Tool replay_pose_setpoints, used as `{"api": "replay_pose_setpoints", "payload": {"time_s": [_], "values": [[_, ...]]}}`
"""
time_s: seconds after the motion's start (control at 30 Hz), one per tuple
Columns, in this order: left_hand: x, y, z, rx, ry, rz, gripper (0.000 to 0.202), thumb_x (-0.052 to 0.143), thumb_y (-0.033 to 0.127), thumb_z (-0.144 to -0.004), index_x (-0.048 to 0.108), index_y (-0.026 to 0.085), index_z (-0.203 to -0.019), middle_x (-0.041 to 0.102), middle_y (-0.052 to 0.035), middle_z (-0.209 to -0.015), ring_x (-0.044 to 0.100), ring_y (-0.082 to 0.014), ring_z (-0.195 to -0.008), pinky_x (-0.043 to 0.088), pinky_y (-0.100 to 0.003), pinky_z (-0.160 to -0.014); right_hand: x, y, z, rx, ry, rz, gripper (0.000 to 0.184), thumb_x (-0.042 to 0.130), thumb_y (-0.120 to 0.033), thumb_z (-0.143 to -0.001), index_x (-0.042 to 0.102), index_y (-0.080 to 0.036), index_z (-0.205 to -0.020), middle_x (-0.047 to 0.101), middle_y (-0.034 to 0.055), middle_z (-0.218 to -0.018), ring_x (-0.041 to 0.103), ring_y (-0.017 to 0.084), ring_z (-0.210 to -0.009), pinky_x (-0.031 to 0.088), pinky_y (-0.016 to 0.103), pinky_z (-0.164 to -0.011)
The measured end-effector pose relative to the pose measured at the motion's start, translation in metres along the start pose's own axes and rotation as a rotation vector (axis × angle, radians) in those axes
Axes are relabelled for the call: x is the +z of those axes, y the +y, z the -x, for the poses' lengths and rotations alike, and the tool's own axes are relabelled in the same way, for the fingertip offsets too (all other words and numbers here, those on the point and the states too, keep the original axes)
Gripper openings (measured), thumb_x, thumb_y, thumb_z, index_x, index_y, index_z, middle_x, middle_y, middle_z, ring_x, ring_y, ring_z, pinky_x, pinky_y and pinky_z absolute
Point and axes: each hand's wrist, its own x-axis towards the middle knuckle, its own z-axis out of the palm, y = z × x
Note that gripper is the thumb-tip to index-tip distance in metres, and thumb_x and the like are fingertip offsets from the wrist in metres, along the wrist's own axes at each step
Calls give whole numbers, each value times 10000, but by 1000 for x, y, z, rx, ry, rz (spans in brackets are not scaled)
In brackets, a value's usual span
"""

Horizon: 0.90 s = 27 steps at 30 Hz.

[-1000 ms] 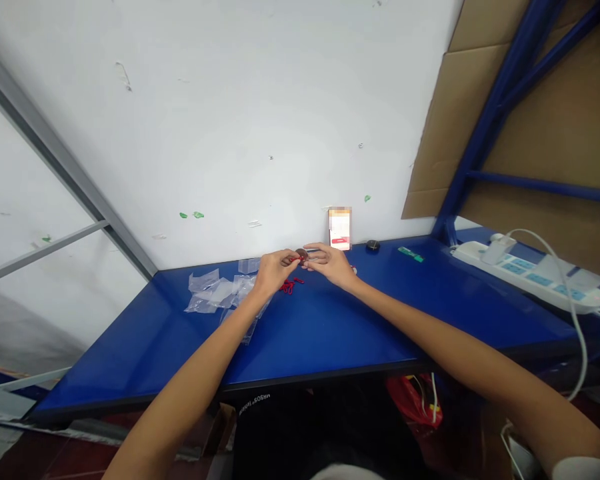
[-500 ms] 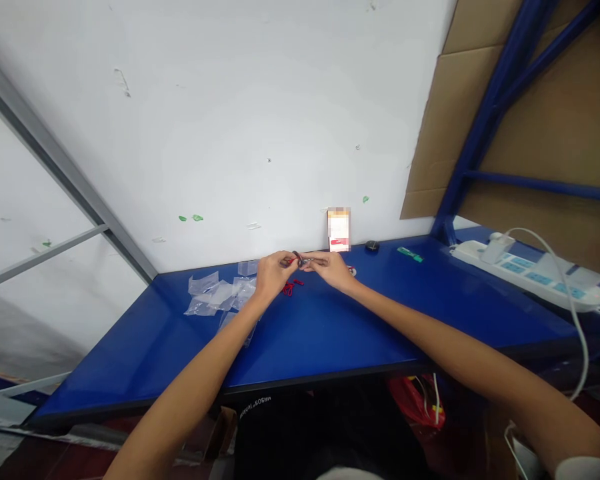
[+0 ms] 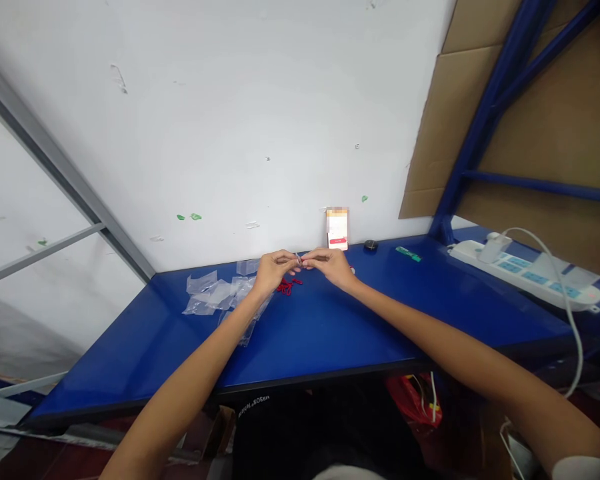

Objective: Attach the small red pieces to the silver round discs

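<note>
My left hand (image 3: 273, 270) and my right hand (image 3: 334, 265) meet above the far part of the blue table, fingertips pinched together. Between them is a small dark, shiny piece (image 3: 299, 260), mostly covered by the fingers, so its kind does not show. Red cords (image 3: 286, 287) lie on the table just below my left hand. Clear plastic bags (image 3: 220, 293) are spread to the left of that hand, some partly behind my left forearm. Beside my right hand, a small red-and-white item (image 3: 352, 269) is partly hidden.
A phone (image 3: 338, 230) leans upright against the wall, its screen lit. A round black object (image 3: 371, 246) and a green packet (image 3: 409, 254) lie right of it. The white power strip (image 3: 525, 273) with a plugged-in cable occupies the table's right side. The table (image 3: 310, 347) has a dark front edge.
Both hands keep close together in nearly the same place, with the fingers shifted around the small piece. More of the red cords shows below my left hand. The view has moved slightly.
</note>
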Motion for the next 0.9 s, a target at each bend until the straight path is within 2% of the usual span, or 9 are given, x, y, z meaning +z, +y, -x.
{"api": "replay_pose_setpoints", "payload": {"time_s": [0.17,0.3,0.5,0.63,0.73,0.83,0.9], "values": [[-1,-4,2,-53,-69,66,468,866,572,-764,769,144,-925,809,-124,-948,775,-231,-821,628,-346,-743,-10,-16,-2,-136,-128,276,260,681,-471,-976,793,-237,-997,769,73,-997,724,226,-902,606,381,-889],[2,-5,4,-91,-66,80,481,875,583,-750,756,143,-907,796,-115,-918,756,-206,-771,620,-323,-709,-16,-21,-4,-186,-239,357,235,638,-426,-1012,767,-246,-1088,775,66,-1045,729,222,-943,596,367,-908],[4,-3,6,-109,-79,201,444,874,537,-782,703,149,-915,763,-78,-855,726,-160,-726,599,-280,-690,-23,-20,-1,-309,-229,445,233,641,-382,-1024,771,-297,-1199,797,44,-1142,750,237,-1015,569,363,-945],[2,-4,5,-120,-99,146,439,878,526,-782,722,144,-932,758,-82,-862,718,-159,-740,598,-286,-720,-28,-20,-1,-359,-275,578,225,597,-385,-1049,785,-291,-1128,800,47,-1117,752,234,-993,565,353,-923],[-1,-6,4,-138,-113,118,444,869,543,-787,736,148,-940,760,-85,-860,722,-169,-744,603,-301,-737,-29,-25,-2,-348,-325,616,230,569,-370,-1056,759,-280,-1147,790,52,-1128,742,227,-989,566,351,-918],[-2,-4,2,-104,-137,30,457,771,601,-869,751,160,-987,770,-94,-890,738,-195,-788,612,-327,-760,-28,-32,-2,-323,-343,652,180,600,-303,-1011,724,-255,-1133,775,52,-1060,720,211,-920,558,332,-862],[-3,0,2,-25,-130,-74,465,679,614,-938,761,180,-1085,781,-103,-1019,745,-216,-886,616,-338,-788,-28,-35,-2,-313,-344,694,134,622,-261,-971,713,-236,-1066,755,47,-984,696,196,-856,539,312,-805]]}}
